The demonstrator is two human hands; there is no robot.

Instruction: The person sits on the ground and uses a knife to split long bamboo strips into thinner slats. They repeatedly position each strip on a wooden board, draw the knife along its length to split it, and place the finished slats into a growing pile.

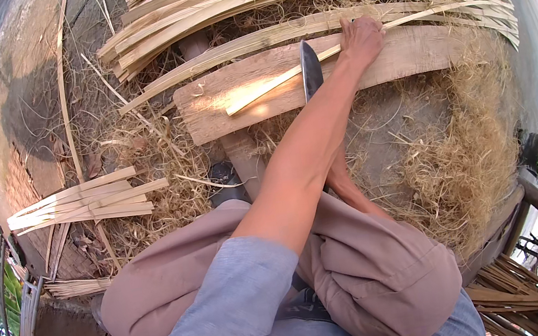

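Note:
My left arm (299, 135) reaches across to the upper right. My left hand (361, 39) is closed around a thin, pale bamboo strip (258, 97), which lies slantwise over a flat wooden board (418, 52). A broad, dark knife blade (312, 74) crosses the strip to the left of this hand, its tip pointing away from me. Below it, the knife's handle is hidden by my left forearm. My right forearm (357, 196) comes up from the lower right and passes under the left one. The right hand and its fingers are hidden there, in line with the blade.
Beyond the board lies a big bundle of long bamboo strips (218, 15). Several short strips (86, 202) fan out at the left. Curly shavings (457, 168) heap up at the right. My bent knees (389, 275) are near. More split strips (517, 291) lie at the lower right.

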